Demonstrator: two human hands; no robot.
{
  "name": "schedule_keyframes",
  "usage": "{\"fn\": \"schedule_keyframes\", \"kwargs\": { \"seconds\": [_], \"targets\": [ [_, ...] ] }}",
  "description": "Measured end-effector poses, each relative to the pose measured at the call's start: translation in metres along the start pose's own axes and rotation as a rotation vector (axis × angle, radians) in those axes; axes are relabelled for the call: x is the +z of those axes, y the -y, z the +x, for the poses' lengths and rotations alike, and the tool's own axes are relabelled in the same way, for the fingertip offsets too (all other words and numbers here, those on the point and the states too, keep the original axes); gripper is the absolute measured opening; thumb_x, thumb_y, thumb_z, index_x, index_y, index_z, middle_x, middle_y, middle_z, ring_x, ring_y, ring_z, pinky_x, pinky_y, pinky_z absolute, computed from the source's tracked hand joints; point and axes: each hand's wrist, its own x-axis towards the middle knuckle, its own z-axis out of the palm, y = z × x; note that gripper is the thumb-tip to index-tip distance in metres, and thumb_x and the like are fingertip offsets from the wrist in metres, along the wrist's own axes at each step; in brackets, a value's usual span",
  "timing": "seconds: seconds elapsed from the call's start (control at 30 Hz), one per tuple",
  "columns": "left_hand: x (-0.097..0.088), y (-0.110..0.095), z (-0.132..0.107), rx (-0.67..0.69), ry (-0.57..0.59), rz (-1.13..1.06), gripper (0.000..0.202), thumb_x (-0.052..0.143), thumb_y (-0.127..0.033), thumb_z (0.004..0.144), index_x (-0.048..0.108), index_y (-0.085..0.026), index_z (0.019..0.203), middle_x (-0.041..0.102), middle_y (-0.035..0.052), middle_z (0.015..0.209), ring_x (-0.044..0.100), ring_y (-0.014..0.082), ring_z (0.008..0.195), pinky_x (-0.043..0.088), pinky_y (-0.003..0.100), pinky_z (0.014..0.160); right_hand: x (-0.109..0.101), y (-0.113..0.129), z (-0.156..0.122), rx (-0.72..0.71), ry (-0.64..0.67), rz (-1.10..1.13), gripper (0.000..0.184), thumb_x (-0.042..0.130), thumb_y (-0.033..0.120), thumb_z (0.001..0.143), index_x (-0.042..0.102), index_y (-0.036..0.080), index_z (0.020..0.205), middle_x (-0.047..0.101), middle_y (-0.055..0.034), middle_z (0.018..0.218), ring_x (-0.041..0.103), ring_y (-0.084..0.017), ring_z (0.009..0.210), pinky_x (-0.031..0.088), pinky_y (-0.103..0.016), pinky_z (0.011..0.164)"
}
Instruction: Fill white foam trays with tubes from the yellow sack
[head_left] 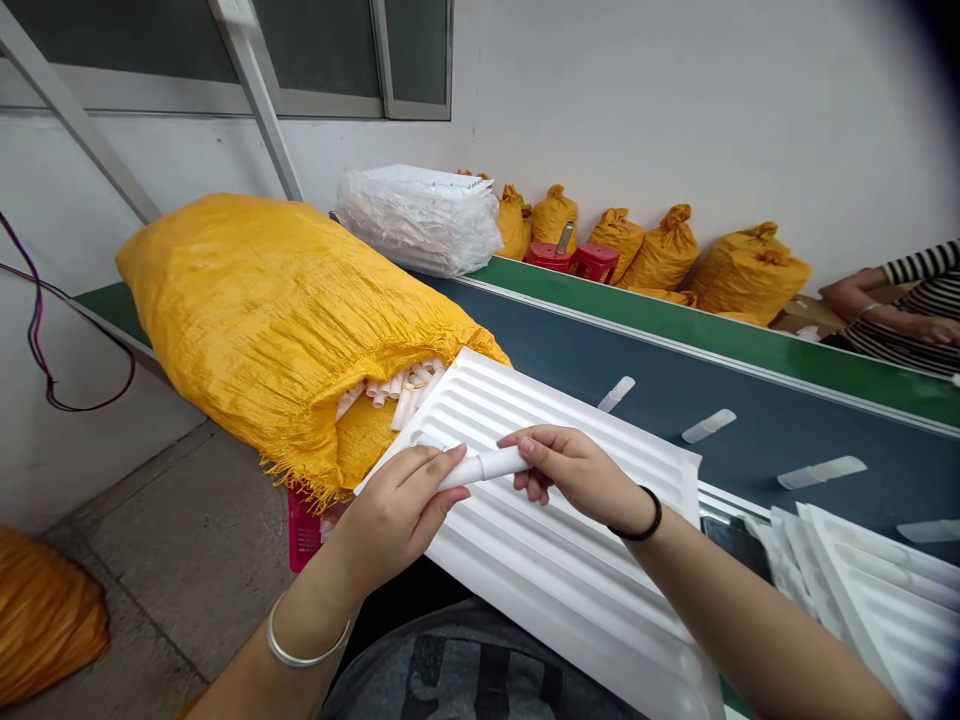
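Note:
A white plastic tube (480,468) with a seam around its middle is held level between my two hands. My left hand (401,505) grips its left end with thumb and fingers. On its right end, my right hand (566,465) pinches it between thumb and forefinger. Beneath both hands lies a white ridged tray (600,590) with long grooves. Another white tube shows partly behind my left fingers, at the tray's left side. To the left, a large yellow woven sack (277,300) lies on its side, its mouth full of white tubes (409,395).
Several white tubes (709,426) lie spaced along the dark conveyor belt (555,350). More ridged trays (885,590) are stacked at right. A plastic-wrapped bundle (420,220), tied yellow sacks (667,245) and red stools (574,260) stand beyond. A person in a striped sleeve (919,262) is at far right.

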Motion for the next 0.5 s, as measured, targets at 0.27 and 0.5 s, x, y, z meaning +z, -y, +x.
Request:
{"fn": "schedule_keyframes", "kwargs": {
  "seconds": [0.27, 0.5],
  "targets": [
    [0.005, -0.002, 0.002, -0.490, 0.062, -0.389, 0.051, 0.054, -0.039, 0.089, 0.049, -0.020, 0.136, 0.066, 0.0077, 0.116, 0.062, 0.0236, 0.106, 0.050, 0.034, 0.092, 0.002, -0.004, -0.006, -0.490, -0.086, -0.540, 0.027, 0.054, 0.029, 0.091, 0.058, 0.020, 0.116, 0.065, -0.0074, 0.096, 0.059, -0.016, 0.081, 0.049, -0.030, 0.074],
    [0.013, -0.006, 0.009, -0.695, 0.104, -0.544, 0.053, 0.054, -0.046, 0.087, 0.054, -0.019, 0.132, 0.069, 0.0039, 0.084, 0.064, 0.0200, 0.080, 0.052, 0.035, 0.079, 0.005, 0.000, 0.001, -0.431, -0.004, -0.638, 0.026, 0.053, 0.033, 0.092, 0.061, 0.019, 0.113, 0.065, -0.0046, 0.084, 0.055, -0.013, 0.065, 0.047, -0.026, 0.063]
  ]
}}
